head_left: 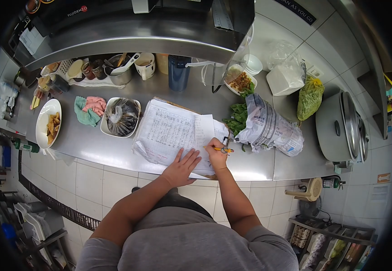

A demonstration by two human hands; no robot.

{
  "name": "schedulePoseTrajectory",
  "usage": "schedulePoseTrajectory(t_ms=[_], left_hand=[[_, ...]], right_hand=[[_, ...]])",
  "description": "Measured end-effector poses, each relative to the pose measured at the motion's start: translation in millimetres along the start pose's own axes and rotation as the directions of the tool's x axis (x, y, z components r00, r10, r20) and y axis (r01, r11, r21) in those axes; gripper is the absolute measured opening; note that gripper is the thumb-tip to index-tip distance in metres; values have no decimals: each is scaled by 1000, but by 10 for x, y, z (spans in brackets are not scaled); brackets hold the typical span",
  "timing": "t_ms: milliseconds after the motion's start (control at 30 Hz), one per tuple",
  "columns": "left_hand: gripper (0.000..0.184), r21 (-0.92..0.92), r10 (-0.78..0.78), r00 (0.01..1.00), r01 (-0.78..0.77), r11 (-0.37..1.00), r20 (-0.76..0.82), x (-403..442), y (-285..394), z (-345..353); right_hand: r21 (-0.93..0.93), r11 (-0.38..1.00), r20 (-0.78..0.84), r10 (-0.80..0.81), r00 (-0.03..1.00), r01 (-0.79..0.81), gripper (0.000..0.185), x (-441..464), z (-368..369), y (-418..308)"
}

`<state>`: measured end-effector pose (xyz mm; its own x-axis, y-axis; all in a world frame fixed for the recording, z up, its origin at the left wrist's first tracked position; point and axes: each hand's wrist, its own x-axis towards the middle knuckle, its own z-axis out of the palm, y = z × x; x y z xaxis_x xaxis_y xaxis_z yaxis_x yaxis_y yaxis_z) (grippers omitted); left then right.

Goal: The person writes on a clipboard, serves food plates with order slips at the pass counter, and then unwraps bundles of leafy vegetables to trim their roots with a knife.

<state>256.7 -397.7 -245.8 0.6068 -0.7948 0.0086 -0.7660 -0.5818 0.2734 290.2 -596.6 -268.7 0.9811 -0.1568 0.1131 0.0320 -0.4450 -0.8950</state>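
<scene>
An open stack of handwritten papers (pixel 164 131) lies on a clipboard on the steel counter (pixel 87 151). A smaller slip of paper (pixel 203 128) rests on its right part. My left hand (pixel 182 168) lies flat on the lower part of the sheets, fingers spread. In my right hand (pixel 217 153) is a yellow pencil (pixel 225 149), held over the right side of the papers, just below the slip.
Left of the papers are a bowl with a dark bag (pixel 122 117), cloths (pixel 89 109) and an oval plate of food (pixel 49 124). Leafy greens in a plastic wrap (pixel 268 124) lie to the right, near a large pot (pixel 336 126). A shelf (pixel 137 47) overhangs the back.
</scene>
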Motion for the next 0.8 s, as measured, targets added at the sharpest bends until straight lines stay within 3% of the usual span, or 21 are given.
schedulePoseTrajectory(t_ms=[100,267,500,600,667,800], left_hand=[[87,-3,-1,1000,1,1000,-5,-2,-2,-3],[86,8,12,1000,-12,1000,-11,-15,-5,-4],[88,-5,3,999,-3,1000,-32,6,-12,17],[89,-11,3,999,-3,1000,-47,7,4,31],[89,-1,-4,999,4,1000,-41,12,-12,12],[90,2,5,999,-5,1000,-38,-5,-12,21]], right_hand=[[7,1000,-4,-28,1000,28,11,-19,-13,-16],[160,986,-31,61,998,-55,11,20,-60,81],[51,997,-47,-60,997,63,11,30,-46,62],[50,998,-37,45,998,-43,11,8,-63,71],[-78,994,-52,-85,995,81,12,26,-62,124],[62,998,-90,9,996,-4,12,47,-48,114]])
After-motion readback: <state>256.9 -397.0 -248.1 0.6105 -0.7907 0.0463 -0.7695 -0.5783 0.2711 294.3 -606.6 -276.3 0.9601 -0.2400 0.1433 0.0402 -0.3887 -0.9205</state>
